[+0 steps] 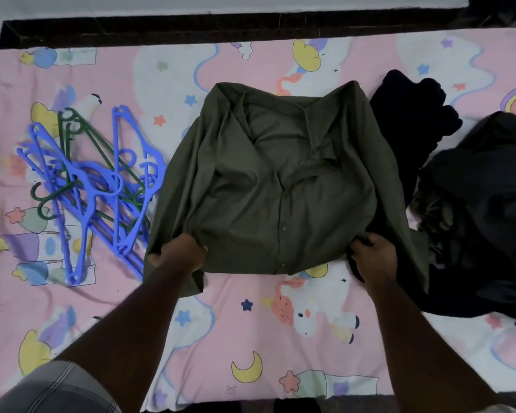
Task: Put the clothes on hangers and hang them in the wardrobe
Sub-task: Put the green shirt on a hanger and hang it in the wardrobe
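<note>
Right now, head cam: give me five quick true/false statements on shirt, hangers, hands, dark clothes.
1. The olive green shirt lies spread on the bed sheet, collar away from the person. True.
2. A hanger is already inside the shirt. False: none shows at the collar; the hangers lie in a pile on the sheet, on the left hand's side of the shirt.
3. Both hands grip the shirt's near hem. True: the left hand and the right hand each hold a corner.
4. All the hangers are blue. False: some are green.
5. The dark clothes are piled among the hangers. False: they lie on the opposite side, by the right hand.
</note>
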`<state>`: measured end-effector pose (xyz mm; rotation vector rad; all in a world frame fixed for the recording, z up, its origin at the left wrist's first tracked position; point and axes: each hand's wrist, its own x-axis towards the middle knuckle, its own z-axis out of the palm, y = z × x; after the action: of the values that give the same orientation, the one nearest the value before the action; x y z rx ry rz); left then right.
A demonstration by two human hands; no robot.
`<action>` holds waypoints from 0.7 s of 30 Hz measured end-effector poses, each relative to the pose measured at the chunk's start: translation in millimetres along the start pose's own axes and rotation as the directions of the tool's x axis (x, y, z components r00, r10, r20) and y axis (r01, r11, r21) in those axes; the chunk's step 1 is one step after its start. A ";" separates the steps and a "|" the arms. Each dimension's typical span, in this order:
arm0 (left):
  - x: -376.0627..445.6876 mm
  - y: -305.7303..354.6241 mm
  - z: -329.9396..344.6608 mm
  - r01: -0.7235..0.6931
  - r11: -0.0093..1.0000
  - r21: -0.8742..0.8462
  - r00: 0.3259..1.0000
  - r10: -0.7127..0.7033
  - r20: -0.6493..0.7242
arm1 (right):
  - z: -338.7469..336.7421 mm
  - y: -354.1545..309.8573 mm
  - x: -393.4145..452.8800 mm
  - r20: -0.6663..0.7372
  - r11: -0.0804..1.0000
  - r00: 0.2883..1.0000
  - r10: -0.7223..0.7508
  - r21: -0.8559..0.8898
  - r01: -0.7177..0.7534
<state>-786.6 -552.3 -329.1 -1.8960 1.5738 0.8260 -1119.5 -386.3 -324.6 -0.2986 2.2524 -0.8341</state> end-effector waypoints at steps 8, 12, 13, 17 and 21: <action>-7.4 -2.0 13.7 0.019 0.995 -0.099 0.998 -0.026 -0.064 | -12.2 -6.5 -22.5 -0.046 0.957 0.960 -0.275 0.088 0.278; -18.6 -3.0 19.6 0.047 0.920 -0.389 0.988 -0.099 -0.116 | -19.5 -21.5 -27.5 -0.038 0.911 0.984 -0.173 0.374 0.175; -21.3 -2.4 22.0 0.043 0.903 -0.427 0.990 -0.095 -0.100 | -20.5 -23.6 -27.3 -0.025 0.898 0.989 -0.146 0.415 0.144; -28.3 3.8 28.1 0.025 0.801 -0.599 0.995 -0.076 -0.060 | -24.9 -19.7 -29.8 0.136 0.845 0.990 0.029 0.526 -0.097; -35.3 -1.3 31.3 0.053 0.557 -0.829 0.996 -0.087 0.006 | -31.3 -5.2 -38.0 0.324 0.802 0.945 0.039 0.554 -0.223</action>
<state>-793.7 -506.0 -323.7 -2.5862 1.1613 1.7377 -1113.7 -358.9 -283.7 0.0301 1.6134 -1.2643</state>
